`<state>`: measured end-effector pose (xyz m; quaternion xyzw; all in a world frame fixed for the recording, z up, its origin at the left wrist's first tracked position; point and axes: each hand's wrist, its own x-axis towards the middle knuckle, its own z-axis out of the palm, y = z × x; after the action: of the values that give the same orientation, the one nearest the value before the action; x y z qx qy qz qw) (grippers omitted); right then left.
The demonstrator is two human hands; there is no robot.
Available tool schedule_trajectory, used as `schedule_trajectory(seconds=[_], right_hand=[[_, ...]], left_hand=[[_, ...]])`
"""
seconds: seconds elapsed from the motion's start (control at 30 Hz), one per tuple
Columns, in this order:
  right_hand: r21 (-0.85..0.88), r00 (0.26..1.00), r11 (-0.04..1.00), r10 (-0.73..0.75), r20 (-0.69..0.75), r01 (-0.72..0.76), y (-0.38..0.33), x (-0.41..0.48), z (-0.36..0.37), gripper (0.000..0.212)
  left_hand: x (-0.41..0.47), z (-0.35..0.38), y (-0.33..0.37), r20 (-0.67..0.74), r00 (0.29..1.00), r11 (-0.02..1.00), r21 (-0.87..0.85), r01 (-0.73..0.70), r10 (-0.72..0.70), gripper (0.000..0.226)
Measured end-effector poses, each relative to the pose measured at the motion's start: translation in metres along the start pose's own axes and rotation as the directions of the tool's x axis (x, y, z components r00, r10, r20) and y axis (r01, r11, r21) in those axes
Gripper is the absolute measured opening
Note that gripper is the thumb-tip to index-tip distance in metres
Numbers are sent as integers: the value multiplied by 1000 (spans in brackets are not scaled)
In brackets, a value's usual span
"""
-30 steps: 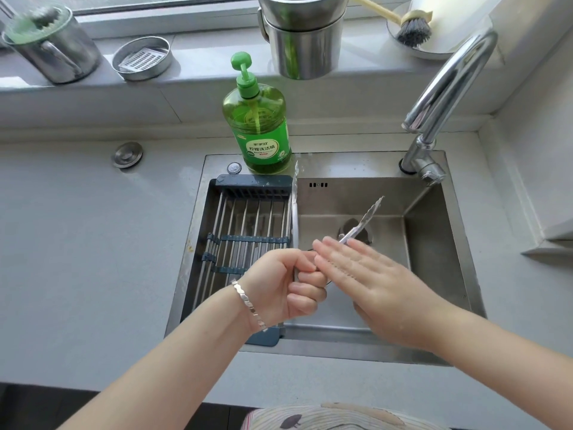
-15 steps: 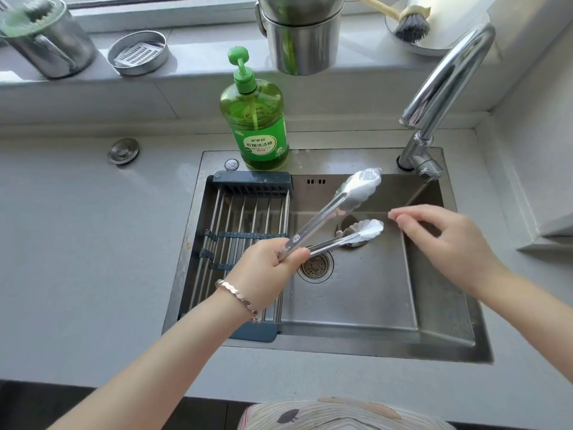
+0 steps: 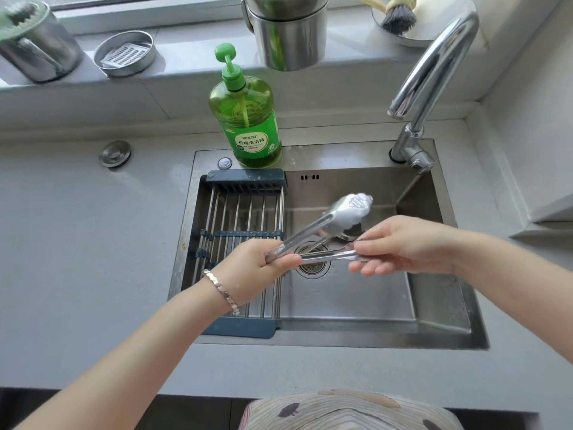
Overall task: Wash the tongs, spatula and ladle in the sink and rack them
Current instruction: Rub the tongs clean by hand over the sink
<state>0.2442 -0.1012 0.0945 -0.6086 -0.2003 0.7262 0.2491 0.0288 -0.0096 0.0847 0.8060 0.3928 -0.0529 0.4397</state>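
Over the sink (image 3: pixel 440 308), right hand (image 3: pixel 403 246) hides the tongs' (image 3: pixel 322 225) lower tip.

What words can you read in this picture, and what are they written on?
"柠檬洗洁精": on the white label of the green soap bottle.
Small line above it on the label: too blurred to read.
Tiny red print and round logos below: too small to read.
No other writing shows.

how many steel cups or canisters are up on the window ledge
2 in view. One steel canister sits at the far left of the ledge; another steel canister sits behind the green soap bottle, seemingly with another stacked on top. The frame edge may hide more.
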Motion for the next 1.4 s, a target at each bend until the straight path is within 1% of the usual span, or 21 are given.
schedule_trajectory(seconds=[0.07, 0.1, 0.2, 0.27, 0.33, 0.4, 0.47, 0.5, 0.57, 0.6, 0.63, 0.7, 0.77, 0.8, 0.83, 0.9, 0.97, 1.03, 1.1, 1.27, 1.4], right_hand=[[89, 998, 996, 28, 47, -32, -4, -6, -7, 18], [51, 998, 998, 47, 39, -49, -4, -7, -6, 16], [-296, 993, 952, 46, -111, -77, 2, -2, 5, 22], [-397, 982, 915, -11, -191, -67, 7, 2, 11, 31], [-331, 987, 944, -47, -155, -7, 7, 3, 11, 27], [-114, 996, 993, -49, -70, 41, 5, -1, 4, 18], [42, 995, 996, -77, -57, 80, 5, -6, -6, 15], [41, 988, 991, -122, -98, 126, 8, -8, -11, 18], [-203, 911, 940, -322, -258, 274, 16, -9, -19, 22], [-397, 839, 855, -462, -289, 334, 19, -12, -20, 24], [-588, 772, 722, -588, -243, 364, 22, -14, -15, 28], [-868, 691, 335, -723, 12, 365, 34, -13, 2, 42], [-953, 667, -58, -702, 250, 297, 56, -2, 18, 56], [-949, 677, -176, -667, 311, 262, 65, 2, 23, 60], [-943, 680, -233, -653, 334, 240, 71, 4, 22, 60], [-951, 642, -205, -702, 308, 232, 74, 7, 11, 55], [-969, 596, -123, -769, 231, 216, 69, 8, 7, 52], [-968, 584, -96, -782, 217, 231, 67, 10, 13, 56], [-958, 582, -105, -774, 248, 268, 68, 12, 20, 58], [-959, 480, -58, -856, 190, 276, 65, 9, 8, 48], [-944, 467, -126, -844, 264, 306, 67, 13, 17, 50]], left_hand=[[0, -1, -1, -3, 1000, 1000, 1, 1, -1, 44], [0, 0, -1, 6, 1000, 1000, 15, -3, 3, 45], [-1, 5, 1, 33, 999, 999, 34, -2, 1, 44], [0, 6, 1, 45, 999, 1000, 4, 10, -10, 39], [0, 3, -1, 49, 998, 999, -19, 36, -35, 32], [-1, 1, -4, 38, 997, 996, -46, 72, -70, 29], [-1, -2, -6, 24, 995, 994, -63, 94, -93, 27], [-1, -3, -7, 21, 994, 992, -62, 106, -104, 25], [-1, -5, -9, 18, 990, 987, -81, 139, -138, 26], [-1, -5, -10, 22, 988, 983, -98, 156, -155, 26], [-1, -5, -11, 30, 985, 979, -113, 170, -168, 26], [-1, -4, -10, 49, 982, 970, -152, 188, -183, 26], [0, -3, -8, 53, 982, 964, -188, 187, -180, 27], [0, -4, -7, 50, 984, 968, -177, 179, -172, 27], [0, -5, -7, 45, 985, 973, -158, 170, -165, 27], [-2, -6, -9, 10, 985, 972, -164, 170, -171, 31], [-2, -6, -14, -39, 980, 960, -210, 185, -198, 40], [-2, -4, -16, -57, 977, 955, -228, 189, -207, 45], [-2, -3, -16, -53, 977, 953, -236, 191, -208, 44], [-2, -5, -18, -87, 976, 955, -240, 175, -201, 36], [-2, -3, -17, -93, 978, 959, -233, 160, -186, 44]])
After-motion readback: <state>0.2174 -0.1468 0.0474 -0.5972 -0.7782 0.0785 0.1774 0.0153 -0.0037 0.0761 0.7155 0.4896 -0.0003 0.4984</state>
